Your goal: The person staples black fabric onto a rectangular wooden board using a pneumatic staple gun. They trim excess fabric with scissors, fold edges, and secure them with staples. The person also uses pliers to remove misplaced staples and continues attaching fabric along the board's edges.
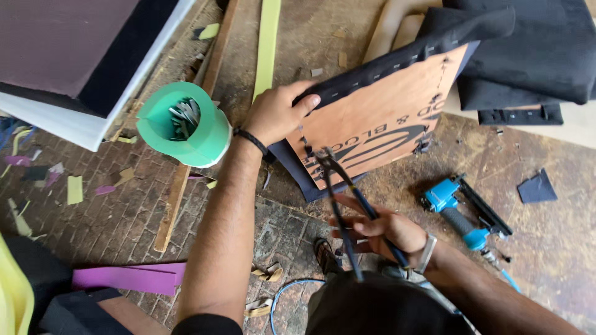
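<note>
While the left hand (273, 115) is pressing down on the top edge of the plywood panel (379, 115), its fingers are curling over the dark fabric (372, 68) stapled along that edge, steadying the board where it is leaning on the brick floor (112, 223). The right hand (388, 232) is gripping the blue handles of a pair of pliers (347, 198), fingers wrapped around both handles and squeezing them partway together, with the tool's nose touching the panel's lower left corner, where fabric is wrapping the edge. By the look of it, the step in hand is pulling staples or tugging fabric at that corner; the next move would seem to call for a firm bite with the nose and a steady pull while the left hand is holding the board from sliding. A blue staple gun (462, 214) is lying on the floor just right of the panel, and a green tub (186, 127) of metal strips is standing beside the left wrist.
</note>
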